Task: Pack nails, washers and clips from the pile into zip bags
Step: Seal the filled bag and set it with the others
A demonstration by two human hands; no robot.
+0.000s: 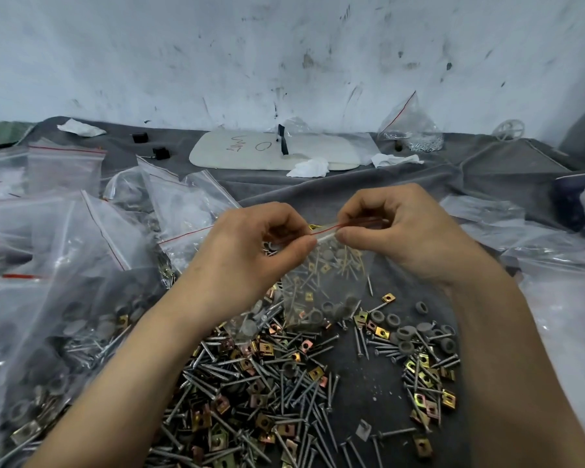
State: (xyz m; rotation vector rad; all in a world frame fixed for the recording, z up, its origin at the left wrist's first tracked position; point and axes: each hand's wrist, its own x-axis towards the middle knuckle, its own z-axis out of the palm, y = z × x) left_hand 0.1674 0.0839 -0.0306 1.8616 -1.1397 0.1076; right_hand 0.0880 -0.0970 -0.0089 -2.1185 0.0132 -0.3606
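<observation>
Above the pile on the grey cloth, I hold a small bag by its red-lined zip strip. My left hand pinches one end between thumb and forefinger, and my right hand pinches the other, both curled tight on the strip. Through the film I see nails, grey washers and yellow clips, which sag its bottom down towards the pile. I judge the film thin, slick and easily pierced by nail points, and the load heavy for so small a bag. The stiffer strip is the place to grip, pressing along it to seal, with the belly left hanging and unsqueezed. Filled bags lie at my left.
</observation>
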